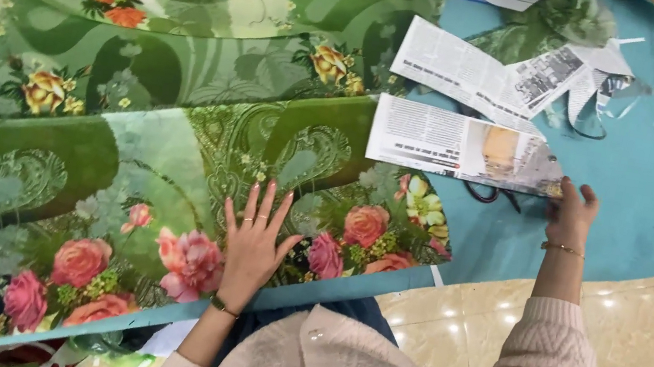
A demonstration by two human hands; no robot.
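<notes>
Seemingly, right hand (pixel 571 217) grips newspaper pattern (pixel 462 144).

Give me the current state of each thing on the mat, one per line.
Floral fabric: spread flat in overlapping layers on the teal mat.
Left hand: pressed flat on the fabric, fingers spread.
Right hand: gripping the right end of the newspaper pattern piece.
Newspaper pattern piece: lying across the fabric's right edge.
Scissors: mostly hidden under that paper; open or closed can't be told.
Other newspaper pieces: loose, overlapping.
</notes>
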